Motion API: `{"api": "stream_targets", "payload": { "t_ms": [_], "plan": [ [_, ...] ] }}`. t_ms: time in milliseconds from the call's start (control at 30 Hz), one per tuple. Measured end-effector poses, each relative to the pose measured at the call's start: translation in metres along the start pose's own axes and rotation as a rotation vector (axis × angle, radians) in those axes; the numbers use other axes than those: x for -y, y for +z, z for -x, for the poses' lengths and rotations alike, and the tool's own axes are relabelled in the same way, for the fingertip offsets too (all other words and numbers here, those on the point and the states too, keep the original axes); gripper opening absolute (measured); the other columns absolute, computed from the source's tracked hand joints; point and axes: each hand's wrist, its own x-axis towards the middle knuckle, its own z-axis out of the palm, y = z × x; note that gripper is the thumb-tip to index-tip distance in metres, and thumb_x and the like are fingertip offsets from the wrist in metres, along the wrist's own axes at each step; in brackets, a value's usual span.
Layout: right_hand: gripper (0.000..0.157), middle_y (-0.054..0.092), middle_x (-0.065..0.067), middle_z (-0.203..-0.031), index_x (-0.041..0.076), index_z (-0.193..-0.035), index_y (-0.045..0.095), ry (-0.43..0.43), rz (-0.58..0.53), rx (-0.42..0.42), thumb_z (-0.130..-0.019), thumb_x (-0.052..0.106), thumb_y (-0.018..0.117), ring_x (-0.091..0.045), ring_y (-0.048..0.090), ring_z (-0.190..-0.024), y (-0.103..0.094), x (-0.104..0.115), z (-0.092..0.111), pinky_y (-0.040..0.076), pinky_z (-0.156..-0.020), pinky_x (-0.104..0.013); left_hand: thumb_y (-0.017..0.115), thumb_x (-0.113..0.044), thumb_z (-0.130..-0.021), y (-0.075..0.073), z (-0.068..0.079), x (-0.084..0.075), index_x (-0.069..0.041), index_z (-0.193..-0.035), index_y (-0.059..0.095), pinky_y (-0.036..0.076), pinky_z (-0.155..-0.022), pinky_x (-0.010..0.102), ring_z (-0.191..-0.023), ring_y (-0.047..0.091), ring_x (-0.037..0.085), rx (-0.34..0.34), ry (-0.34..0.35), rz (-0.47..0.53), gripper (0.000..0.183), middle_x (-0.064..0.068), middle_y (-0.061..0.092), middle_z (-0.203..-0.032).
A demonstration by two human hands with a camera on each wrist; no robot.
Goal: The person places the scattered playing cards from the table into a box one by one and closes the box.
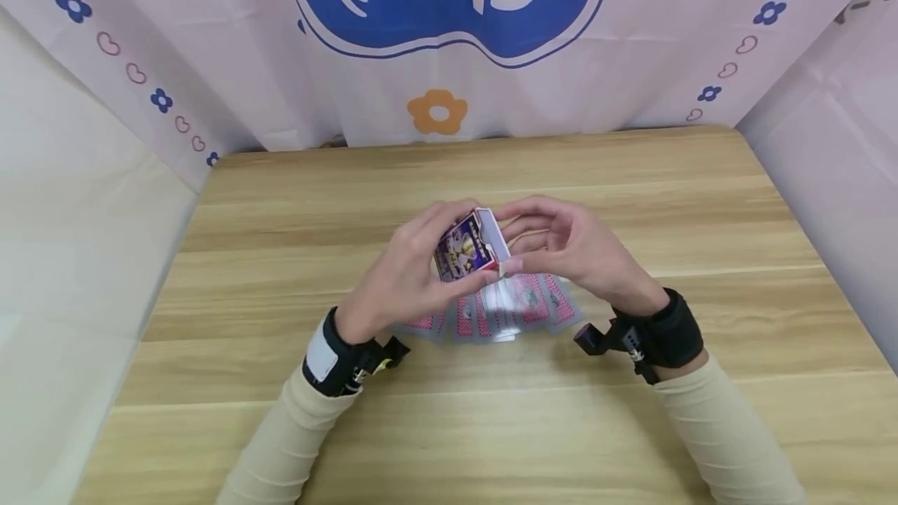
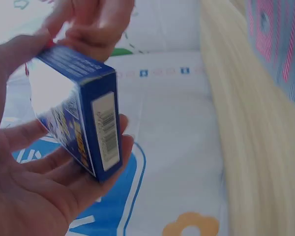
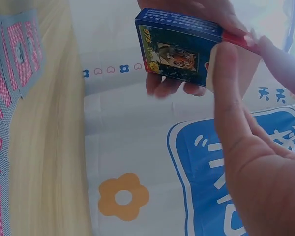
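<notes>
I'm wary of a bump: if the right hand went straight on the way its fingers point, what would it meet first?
The box, at its open end; the right hand already seems to touch it there. Beyond is the left hand, though exact depth is unclear.

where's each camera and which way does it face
Head: worn on the head, looks forward and down at card box, left hand, right hand and sleeves.
Left wrist: worn there, faces the box's barcode; both hands show.
Right wrist: worn there, faces the box's tiger picture; both hands show.
Shared by both wrist views: box, cards, orange flower.
</notes>
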Motion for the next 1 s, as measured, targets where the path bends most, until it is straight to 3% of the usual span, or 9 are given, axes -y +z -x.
{"api": "stream_targets", "payload": {
  "t_ms": [133,300,500,700,867,1000],
  "plan": [
    [0.038,0.059,-0.022,-0.104,-0.007,-0.113,0.055,-0.112,0.008,-0.049,-0.078,-0.016,0.067,-0.041,0.062,-0.085,0.006,0.007,0.001,0.057,-0.071,-0.039,0.08,-0.024,-0.073,-0.005,-0.005,-0.011,-0.001,-0.128,0.048,0.053,-0.061,0.032,-0.084,0.054,0.015,-0.003,-0.032,0.091,0.067,0.012,0.059,-0.111],
    [0.021,0.06,-0.02,-0.087,-0.01,-0.088,0.06,-0.275,0.137,-0.075,-0.073,-0.024,0.066,-0.033,0.061,-0.073,0.016,0.014,0.002,0.057,-0.064,-0.028,0.082,-0.008,-0.069,-0.016,-0.008,-0.028,0.007,-0.123,0.051,0.054,-0.059,0.04,-0.078,0.057,0.021,-0.005,-0.059,0.177,0.064,0.019,0.062,-0.106],
    [0.021,0.061,-0.019,-0.08,-0.008,-0.082,0.064,-0.375,0.238,-0.03,-0.071,-0.026,0.065,-0.024,0.056,-0.064,0.018,0.017,0.001,0.052,-0.056,-0.019,0.085,-0.018,-0.069,-0.01,-0.004,-0.015,0.0,-0.127,0.054,0.053,-0.057,0.036,-0.078,0.055,0.017,-0.018,-0.07,0.15,0.069,0.014,0.063,-0.105],
    [0.019,0.064,-0.018,-0.08,-0.006,-0.083,0.067,-0.328,0.29,0.019,-0.074,-0.022,0.066,-0.025,0.056,-0.065,0.017,0.018,0.001,0.05,-0.055,-0.019,0.082,-0.032,-0.071,0.001,0.003,0.006,-0.012,-0.132,0.053,0.052,-0.055,0.03,-0.076,0.055,0.012,-0.001,-0.088,0.116,0.071,0.007,0.063,-0.107],
    [0.014,0.066,-0.014,-0.083,-0.002,-0.085,0.069,-0.244,0.358,0.048,-0.078,-0.014,0.068,-0.023,0.058,-0.072,0.016,0.016,0.001,0.052,-0.06,-0.025,0.079,-0.035,-0.071,0.005,0.006,0.014,-0.009,-0.131,0.054,0.05,-0.052,0.028,-0.073,0.054,0.011,0.025,-0.094,0.053,0.07,0.007,0.062,-0.105],
    [0.012,0.067,-0.006,-0.086,0.006,-0.088,0.069,-0.189,0.483,0.071,-0.081,-0.003,0.071,-0.017,0.062,-0.078,0.002,0.001,-0.002,0.055,-0.068,-0.036,0.078,-0.036,-0.071,0.009,0.005,0.02,-0.007,-0.13,0.055,0.049,-0.051,0.028,-0.07,0.053,0.011,0.057,-0.121,-0.01,0.07,0.007,0.061,-0.103]
  ]
}}
